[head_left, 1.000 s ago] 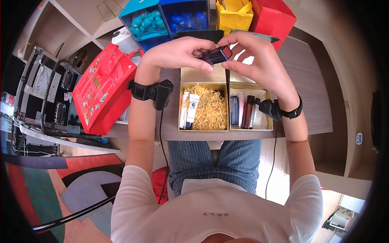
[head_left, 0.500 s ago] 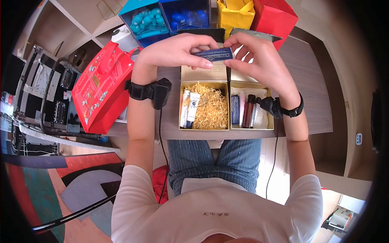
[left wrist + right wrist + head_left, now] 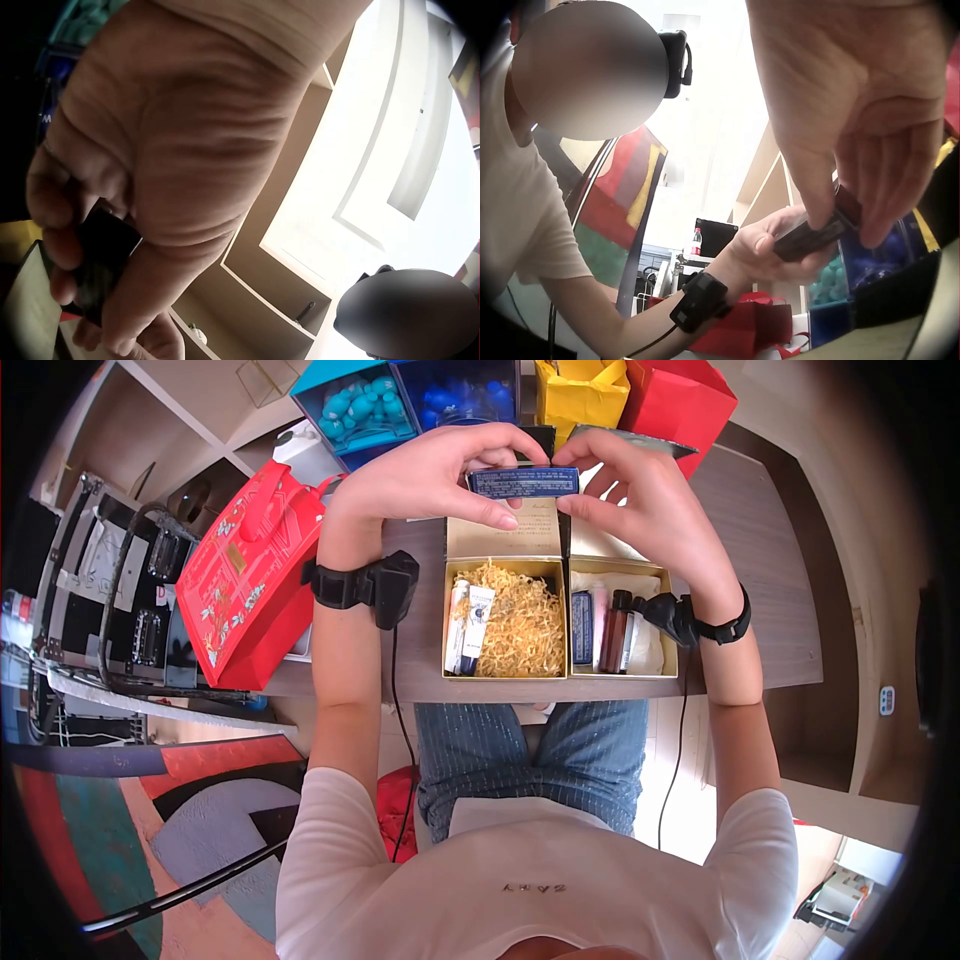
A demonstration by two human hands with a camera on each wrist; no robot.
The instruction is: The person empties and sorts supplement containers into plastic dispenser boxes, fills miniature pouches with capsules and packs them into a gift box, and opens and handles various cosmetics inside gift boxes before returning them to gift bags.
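Observation:
A small dark-blue printed box (image 3: pixel 524 482) is held level above the open gift boxes. The left hand (image 3: pixel 430 478) grips its left part, thumb in front and fingers behind; in the left wrist view the box (image 3: pixel 106 259) looks dark between thumb and fingers. The right hand (image 3: pixel 640 500) pinches the right end, as the right wrist view shows with thumb and fingers on the box (image 3: pixel 810 240). Below, the left gift box holds shredded paper filler (image 3: pixel 520 622) and white tubes (image 3: pixel 476 622). The right one holds brown bottles (image 3: pixel 615 632) and a blue carton (image 3: pixel 582 628).
A red floral bag (image 3: pixel 240 585) leans at the left of the table (image 3: pixel 760 560). Teal and blue containers (image 3: pixel 455 402), a yellow bag (image 3: pixel 580 398) and a red bag (image 3: pixel 680 410) stand behind. Cables hang from both wrists.
The small box has turned from tilted, with its end showing, to level with its printed side facing the head camera. Both hands have moved slightly away from the body.

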